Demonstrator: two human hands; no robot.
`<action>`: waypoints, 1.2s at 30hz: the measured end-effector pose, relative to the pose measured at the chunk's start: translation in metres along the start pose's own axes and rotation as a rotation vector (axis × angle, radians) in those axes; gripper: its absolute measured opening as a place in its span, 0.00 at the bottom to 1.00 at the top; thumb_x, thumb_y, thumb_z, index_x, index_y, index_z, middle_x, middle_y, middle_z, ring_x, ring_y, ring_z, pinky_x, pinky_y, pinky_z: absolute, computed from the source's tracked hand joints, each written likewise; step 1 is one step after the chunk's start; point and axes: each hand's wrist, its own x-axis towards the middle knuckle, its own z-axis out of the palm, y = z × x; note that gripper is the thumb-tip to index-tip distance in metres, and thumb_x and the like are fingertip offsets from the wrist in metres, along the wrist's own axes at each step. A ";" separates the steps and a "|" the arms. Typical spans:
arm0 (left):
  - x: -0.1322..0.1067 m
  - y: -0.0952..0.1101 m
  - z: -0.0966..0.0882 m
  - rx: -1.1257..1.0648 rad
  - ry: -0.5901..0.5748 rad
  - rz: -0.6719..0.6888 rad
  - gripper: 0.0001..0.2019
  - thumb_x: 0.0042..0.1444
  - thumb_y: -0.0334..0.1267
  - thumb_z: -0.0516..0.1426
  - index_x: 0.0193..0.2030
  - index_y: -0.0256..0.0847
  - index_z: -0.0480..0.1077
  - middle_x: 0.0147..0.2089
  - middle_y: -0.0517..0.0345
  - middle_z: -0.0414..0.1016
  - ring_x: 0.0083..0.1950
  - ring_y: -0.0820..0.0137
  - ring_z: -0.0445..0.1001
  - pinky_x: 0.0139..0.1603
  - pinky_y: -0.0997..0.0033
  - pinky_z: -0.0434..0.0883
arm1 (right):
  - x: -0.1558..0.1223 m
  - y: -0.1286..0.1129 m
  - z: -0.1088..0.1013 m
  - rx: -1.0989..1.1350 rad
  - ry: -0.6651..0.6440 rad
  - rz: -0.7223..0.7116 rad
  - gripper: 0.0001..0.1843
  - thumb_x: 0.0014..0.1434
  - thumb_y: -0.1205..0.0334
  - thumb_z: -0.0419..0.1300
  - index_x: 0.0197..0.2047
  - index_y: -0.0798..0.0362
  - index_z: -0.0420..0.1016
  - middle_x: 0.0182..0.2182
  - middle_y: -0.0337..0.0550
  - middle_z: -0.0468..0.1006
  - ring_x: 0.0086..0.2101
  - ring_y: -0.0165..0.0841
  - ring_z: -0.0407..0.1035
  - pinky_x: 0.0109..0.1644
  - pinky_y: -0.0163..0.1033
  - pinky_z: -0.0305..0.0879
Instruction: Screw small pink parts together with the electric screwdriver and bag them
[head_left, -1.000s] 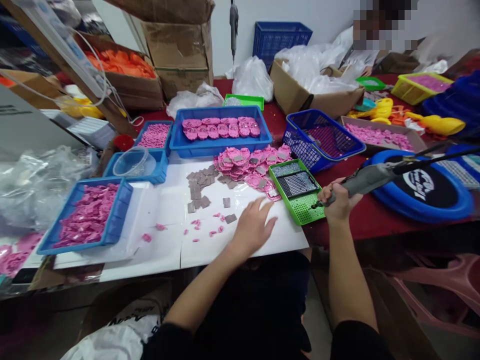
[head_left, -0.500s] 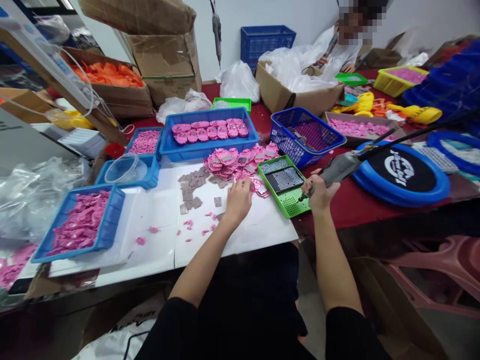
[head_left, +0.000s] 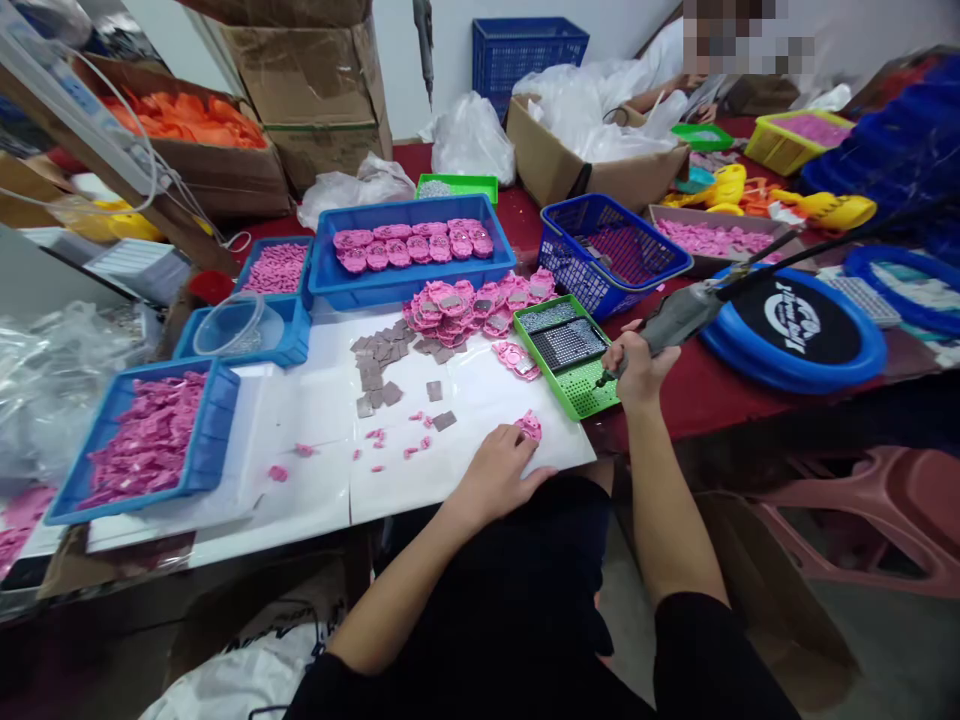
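Observation:
Near the front edge of the white work surface, my left hand [head_left: 501,470] has its fingers closed on a pink plastic part [head_left: 529,425], with the thumb pointing right. My right hand [head_left: 637,372] grips a grey electric screwdriver [head_left: 681,320], whose tip points down over the green tray [head_left: 537,362]. Small screws [head_left: 568,342] fill part of that tray, some standing in a black perforated plate. Another pink part [head_left: 516,360] lies just left of the tray, below a heap of pink parts with square plates [head_left: 450,305]. Grey square plates [head_left: 370,375] lie scattered to the left.
Blue bins of pink pieces [head_left: 150,440] stand at the left. A blue tray [head_left: 322,270] of rowed pink parts sits behind. At right are a blue basket [head_left: 600,285] and blue round discs [head_left: 787,365]. Another person's arm shows at the back. A second screwdriver [head_left: 424,45] hangs above.
My left hand has moved from beside the pink heap toward the front edge, bringing a pink part with it. My right hand still holds the screwdriver over the green tray.

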 end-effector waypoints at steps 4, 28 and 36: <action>0.018 0.008 0.018 0.020 0.093 -0.050 0.09 0.78 0.43 0.63 0.48 0.40 0.75 0.48 0.47 0.81 0.53 0.55 0.79 0.55 0.56 0.79 | -0.001 -0.014 0.004 0.010 0.024 -0.022 0.16 0.49 0.51 0.72 0.32 0.48 0.70 0.14 0.26 0.62 0.13 0.26 0.54 0.18 0.33 0.54; 0.028 0.013 0.059 -0.126 0.271 -0.208 0.17 0.73 0.36 0.66 0.65 0.41 0.73 0.50 0.49 0.78 0.53 0.55 0.78 0.56 0.54 0.79 | -0.099 -0.039 0.042 0.036 -0.244 0.113 0.23 0.54 0.43 0.73 0.37 0.45 0.67 0.13 0.25 0.59 0.12 0.27 0.51 0.17 0.35 0.56; 0.029 0.011 0.058 -0.150 0.264 -0.201 0.04 0.75 0.38 0.65 0.51 0.44 0.76 0.48 0.51 0.76 0.52 0.57 0.77 0.53 0.55 0.80 | -0.097 -0.035 0.043 -0.004 -0.236 0.125 0.25 0.53 0.40 0.74 0.36 0.45 0.68 0.13 0.24 0.59 0.12 0.27 0.50 0.17 0.34 0.55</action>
